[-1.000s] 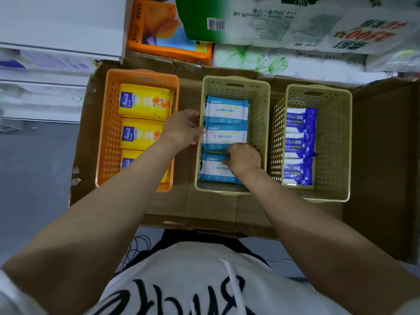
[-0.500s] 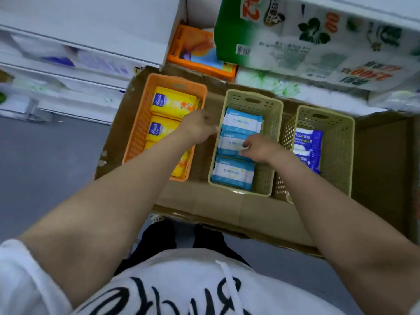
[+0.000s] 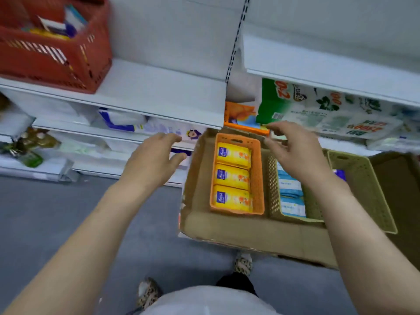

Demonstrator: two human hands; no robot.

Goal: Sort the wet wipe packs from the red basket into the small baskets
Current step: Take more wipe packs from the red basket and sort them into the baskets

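Hovering empty, left hand [image 3: 150, 164] grip loosely open, right hand [image 3: 295, 153] grip open, above small baskets [image 3: 258, 176].

A: Where's the red basket [image 3: 52, 51]?

B: Far left shelf, packs inside. Both hands, left hand [image 3: 150, 162] and right hand [image 3: 295, 153], hang empty, fingers loose. Orange basket [image 3: 258, 176] holds three yellow packs [image 3: 233, 176].

The red basket [image 3: 56, 57] is slotted plastic, as are the perforated orange basket [image 3: 258, 178] and beige baskets [image 3: 361, 178]. Yellow wet wipe packs [image 3: 233, 176] have glossy film wrappers. The cardboard tray [image 3: 250, 233] looks matt and rough-edged. The white shelf [image 3: 159, 87] appears smooth painted metal.
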